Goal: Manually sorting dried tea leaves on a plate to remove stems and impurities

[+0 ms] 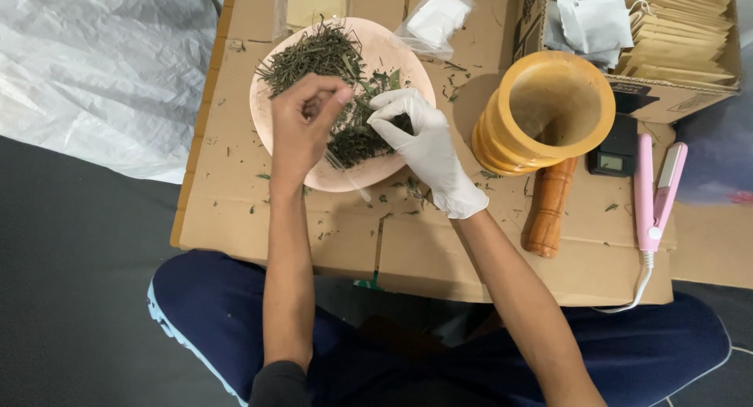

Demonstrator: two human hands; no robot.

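Grip: bare left hand [307,121] pinching small clear plastic bag [345,168]; white-gloved right hand [420,144] pinching dried green herbs [345,85] | over round pink plate [271,121] | flat cardboard worktop [471,250]

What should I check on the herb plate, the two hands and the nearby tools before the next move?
1. Pink plate sits flat on the cardboard: ok.
2. Dried herbs still on the plate: ok, though bits are scattered on the cardboard.
3. Bare left hand pinches something small over the plate: cannot tell what.
4. Gloved right hand fingers in the herbs: ok.
5. Wooden mortar upright, pestle lying beside it: ok.
6. Pink sealer clear of both hands: ok.
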